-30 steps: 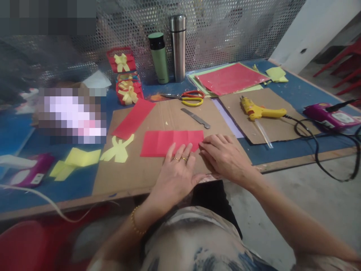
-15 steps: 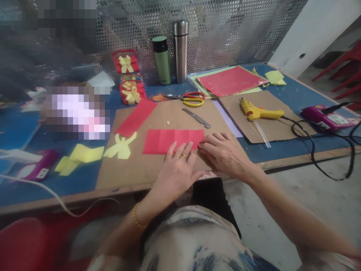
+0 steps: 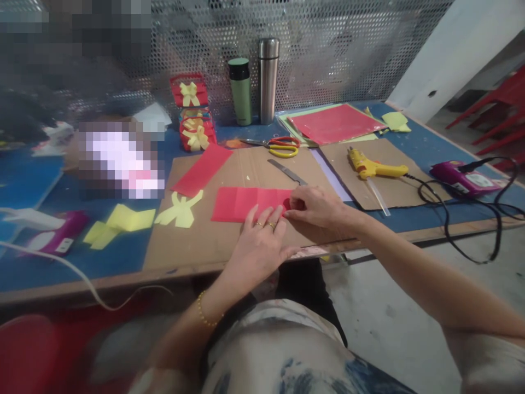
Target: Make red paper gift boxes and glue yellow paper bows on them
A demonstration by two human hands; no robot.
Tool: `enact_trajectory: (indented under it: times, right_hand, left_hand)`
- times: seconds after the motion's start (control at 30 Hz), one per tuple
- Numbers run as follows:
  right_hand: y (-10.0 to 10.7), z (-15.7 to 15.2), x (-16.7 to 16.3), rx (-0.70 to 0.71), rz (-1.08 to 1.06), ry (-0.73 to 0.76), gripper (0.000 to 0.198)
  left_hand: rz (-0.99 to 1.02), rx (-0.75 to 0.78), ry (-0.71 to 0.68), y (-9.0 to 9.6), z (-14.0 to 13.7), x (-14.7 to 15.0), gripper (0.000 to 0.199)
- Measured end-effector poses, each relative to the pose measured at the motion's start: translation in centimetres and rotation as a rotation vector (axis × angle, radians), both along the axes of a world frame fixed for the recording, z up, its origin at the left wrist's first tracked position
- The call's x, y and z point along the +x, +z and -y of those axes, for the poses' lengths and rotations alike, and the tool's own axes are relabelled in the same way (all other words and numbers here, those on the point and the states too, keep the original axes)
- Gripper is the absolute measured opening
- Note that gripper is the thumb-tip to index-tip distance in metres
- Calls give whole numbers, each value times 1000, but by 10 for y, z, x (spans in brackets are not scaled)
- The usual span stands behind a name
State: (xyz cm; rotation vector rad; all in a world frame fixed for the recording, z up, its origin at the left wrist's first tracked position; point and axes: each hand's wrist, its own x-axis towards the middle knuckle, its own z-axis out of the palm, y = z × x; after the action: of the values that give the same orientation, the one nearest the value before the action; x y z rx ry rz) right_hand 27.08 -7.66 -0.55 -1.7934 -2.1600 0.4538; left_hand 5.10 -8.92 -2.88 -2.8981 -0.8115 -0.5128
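A creased red paper strip (image 3: 235, 203) lies across the cardboard sheet (image 3: 180, 251) in front of me. My left hand (image 3: 262, 235) rests flat on its lower edge, fingers spread a little, with rings on two of them. At the strip's right end, my right hand (image 3: 315, 205) has its fingers curled and pinched on the paper, which bends up there. Its fingertips partly hide that end. Beyond the strip lies a flat metal blade (image 3: 287, 172). To the left are a second red strip (image 3: 202, 171) and a yellow paper bow cutout (image 3: 179, 210).
Scissors (image 3: 283, 145) lie behind the blade. A yellow glue gun (image 3: 379, 168) rests on cardboard at right, its black cord running to a purple power box (image 3: 463, 178). Behind stand a green bottle (image 3: 240, 93), a steel flask (image 3: 268, 82) and red bow-decorated boxes (image 3: 197, 131).
My right hand has shifted from lying beside the strip's right end to pinching that end and bending it up. My left hand stays on the strip. The view has moved slightly.
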Motion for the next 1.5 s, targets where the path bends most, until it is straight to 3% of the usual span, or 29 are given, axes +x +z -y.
enact_trajectory:
  times: [0.33,0.6,0.87,1.0,1.1,1.23,1.37,1.5]
  right_hand:
    - [14,-13,-1,-203,67,-8,18]
    - [13,-14,5,-206,53,-29,20]
    - [3,-20,29,-47,37,-10,24]
    - [3,-6,34,151,-3,11,14]
    - [-2,9,27,332,-67,147,20]
    - [-13,22,15,410,2,353,28]
    - [-22,22,13,435,65,305,27]
    - [-27,20,16,436,27,289,27]
  left_hand:
    - [-1,8,-3,2,0,0,56]
    - [0,13,2,0,0,0,58]
    - [8,-2,-8,-2,-1,-1,57]
    - [9,-3,-2,-1,-1,0,55]
    - [11,-8,-4,-2,-2,0,56]
    - [3,-33,-19,-1,-3,-3,56]
    - [-38,-88,-30,13,-10,-7,56]
    - [-113,-261,53,37,-26,6,32]
